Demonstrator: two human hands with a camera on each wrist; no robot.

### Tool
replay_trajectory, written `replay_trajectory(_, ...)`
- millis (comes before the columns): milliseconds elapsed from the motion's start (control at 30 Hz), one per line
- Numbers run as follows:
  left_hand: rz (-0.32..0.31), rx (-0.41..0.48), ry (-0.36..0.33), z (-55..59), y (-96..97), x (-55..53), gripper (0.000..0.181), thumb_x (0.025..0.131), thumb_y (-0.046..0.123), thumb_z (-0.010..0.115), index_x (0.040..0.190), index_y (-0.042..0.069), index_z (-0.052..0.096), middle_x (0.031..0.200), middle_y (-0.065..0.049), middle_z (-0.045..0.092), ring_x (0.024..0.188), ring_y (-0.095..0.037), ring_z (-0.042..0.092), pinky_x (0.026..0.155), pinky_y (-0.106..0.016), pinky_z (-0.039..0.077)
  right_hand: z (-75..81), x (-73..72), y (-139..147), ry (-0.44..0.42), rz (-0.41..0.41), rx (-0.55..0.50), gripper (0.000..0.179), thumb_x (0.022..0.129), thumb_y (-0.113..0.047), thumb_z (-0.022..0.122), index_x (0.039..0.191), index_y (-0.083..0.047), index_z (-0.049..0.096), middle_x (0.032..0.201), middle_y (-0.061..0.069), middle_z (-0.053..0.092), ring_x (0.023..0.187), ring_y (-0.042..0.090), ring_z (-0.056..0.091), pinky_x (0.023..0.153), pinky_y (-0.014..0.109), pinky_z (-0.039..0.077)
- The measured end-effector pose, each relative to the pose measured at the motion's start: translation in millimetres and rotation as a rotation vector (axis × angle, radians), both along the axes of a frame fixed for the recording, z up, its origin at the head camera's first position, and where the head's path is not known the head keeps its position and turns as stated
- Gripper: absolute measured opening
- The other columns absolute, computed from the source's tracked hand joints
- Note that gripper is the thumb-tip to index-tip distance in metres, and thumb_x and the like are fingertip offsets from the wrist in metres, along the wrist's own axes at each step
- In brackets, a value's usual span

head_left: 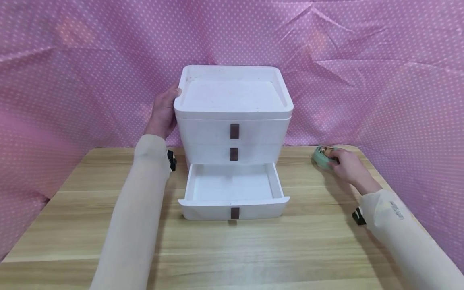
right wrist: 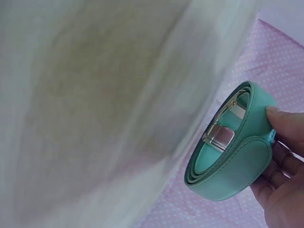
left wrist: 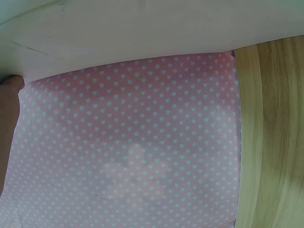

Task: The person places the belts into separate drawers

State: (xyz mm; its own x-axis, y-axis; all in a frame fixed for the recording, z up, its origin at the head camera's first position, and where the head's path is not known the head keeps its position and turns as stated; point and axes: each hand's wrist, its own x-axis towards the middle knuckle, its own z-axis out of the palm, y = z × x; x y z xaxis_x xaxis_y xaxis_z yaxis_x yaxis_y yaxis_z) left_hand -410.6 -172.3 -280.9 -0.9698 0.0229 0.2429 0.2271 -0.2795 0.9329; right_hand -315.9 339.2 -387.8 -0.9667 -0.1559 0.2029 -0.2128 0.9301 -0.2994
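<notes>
A white drawer cabinet [head_left: 233,137] stands at the back of the table, its bottom drawer [head_left: 232,183] pulled out with nothing inside. My left hand [head_left: 164,110] holds the cabinet's upper left side, the thumb at the top rim. In the left wrist view only a bit of that hand [left wrist: 9,114] shows beside the white cabinet wall [left wrist: 142,33]. On the right, my right hand [head_left: 349,166] grips a rolled mint-green belt [head_left: 321,160]. The right wrist view shows the belt [right wrist: 237,166] coiled with a metal buckle inside, pinched between thumb and fingers.
The wooden table [head_left: 232,253] runs up to a pink dotted cloth [head_left: 232,32] behind and at both sides. The two upper drawers [head_left: 206,135] are closed, with brown pull tabs. A sleeve [right wrist: 109,104] blocks much of the right wrist view.
</notes>
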Motion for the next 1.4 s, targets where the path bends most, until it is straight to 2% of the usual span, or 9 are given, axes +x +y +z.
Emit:
replay_trajectory(300, -0.014, 0.023, 0.031, -1.7, -1.0, -0.3, 0.048, 0.096, 0.023, 0.056, 0.143, 0.013, 0.052, 0.140, -0.010, 0.054, 0.117, -0.025, 0.057, 0.092, -0.028, 0.052, 15.4, 21.7, -10.3, 0.144, 0.087, 0.048, 0.020, 0.090, -0.005, 0.067, 0.107, 0.007, 0.066, 0.105, 0.028, 0.065, 0.094, 0.045, 0.062, 0.079, 0.058, 0.049)
replay_trajectory(400, -0.016, 0.036, 0.044, -2.7, -2.1, -1.0, 0.048, 0.096, 0.022, 0.056, 0.142, 0.011, 0.053, 0.138, -0.012, 0.055, 0.115, -0.026, 0.058, 0.092, -0.029, 0.052, 19.6, 29.2, -16.5, 0.189, 0.118, 0.074, 0.020, 0.088, -0.005, 0.069, 0.104, 0.006, 0.068, 0.103, 0.025, 0.067, 0.093, 0.044, 0.063, 0.077, 0.057, 0.051)
replay_trajectory(600, 0.001, 0.004, 0.032, -3.6, -3.6, -0.5, 0.048, 0.095, 0.024, 0.056, 0.142, 0.015, 0.054, 0.139, -0.008, 0.055, 0.119, -0.025, 0.056, 0.094, -0.029, 0.051, 25.8, 43.5, -30.5, 0.260, 0.176, 0.076, 0.019, 0.084, -0.001, 0.072, 0.101, 0.007, 0.068, 0.099, 0.023, 0.067, 0.086, 0.041, 0.065, 0.070, 0.054, 0.053)
replay_trajectory(767, 0.002, 0.009, 0.007, -2.5, -3.3, -0.4, 0.047, 0.095, 0.026, 0.058, 0.141, 0.018, 0.055, 0.138, -0.007, 0.056, 0.119, -0.025, 0.056, 0.094, -0.029, 0.051, 34.1, 57.8, -40.7, 0.304, 0.208, 0.067, 0.021, 0.083, 0.000, 0.074, 0.102, 0.007, 0.068, 0.093, 0.016, 0.065, 0.075, 0.029, 0.062, 0.062, 0.046, 0.053)
replay_trajectory(933, -0.002, 0.004, 0.018, -2.4, -3.0, -0.4, 0.048, 0.095, 0.026, 0.057, 0.142, 0.016, 0.054, 0.136, -0.010, 0.057, 0.117, -0.026, 0.057, 0.093, -0.030, 0.052, 45.8, 73.4, -53.4, 0.374, 0.251, 0.079, 0.021, 0.080, -0.001, 0.077, 0.100, 0.002, 0.069, 0.086, 0.003, 0.059, 0.066, 0.014, 0.050, 0.054, 0.033, 0.046)
replay_trajectory(1067, -0.004, 0.004, 0.026, -3.3, -2.8, -0.4, 0.048, 0.095, 0.026, 0.057, 0.142, 0.015, 0.054, 0.136, -0.011, 0.057, 0.115, -0.025, 0.058, 0.092, -0.029, 0.052, 53.5, 83.2, -65.6, 0.423, 0.301, 0.065, 0.024, 0.078, -0.001, 0.079, 0.100, -0.001, 0.069, 0.085, 0.000, 0.058, 0.064, 0.011, 0.046, 0.051, 0.029, 0.042)
replay_trajectory(1267, -0.008, 0.009, 0.011, -2.6, -2.1, -0.9, 0.047, 0.095, 0.026, 0.057, 0.141, 0.016, 0.055, 0.135, -0.010, 0.057, 0.115, -0.025, 0.058, 0.092, -0.030, 0.052, 61.3, 93.2, -86.0, 0.498, 0.409, 0.044, 0.027, 0.073, 0.001, 0.080, 0.098, -0.001, 0.068, 0.088, 0.000, 0.059, 0.069, 0.010, 0.048, 0.055, 0.026, 0.043)
replay_trajectory(1333, -0.010, 0.012, 0.004, -1.9, -2.1, -1.4, 0.047, 0.095, 0.027, 0.058, 0.141, 0.017, 0.055, 0.136, -0.009, 0.057, 0.116, -0.025, 0.058, 0.092, -0.030, 0.052, 64.5, 95.4, -92.9, 0.520, 0.455, 0.032, 0.025, 0.074, -0.001, 0.078, 0.097, -0.001, 0.068, 0.088, 0.000, 0.058, 0.071, 0.010, 0.049, 0.058, 0.023, 0.042)
replay_trajectory(1400, -0.007, 0.009, -0.003, -1.5, -2.2, -2.4, 0.047, 0.095, 0.028, 0.059, 0.140, 0.019, 0.056, 0.136, -0.008, 0.057, 0.117, -0.025, 0.057, 0.092, -0.029, 0.052, 67.2, 97.3, -99.8, 0.533, 0.508, 0.010, 0.019, 0.081, -0.006, 0.074, 0.097, -0.001, 0.067, 0.089, 0.000, 0.058, 0.073, 0.010, 0.049, 0.060, 0.020, 0.041)
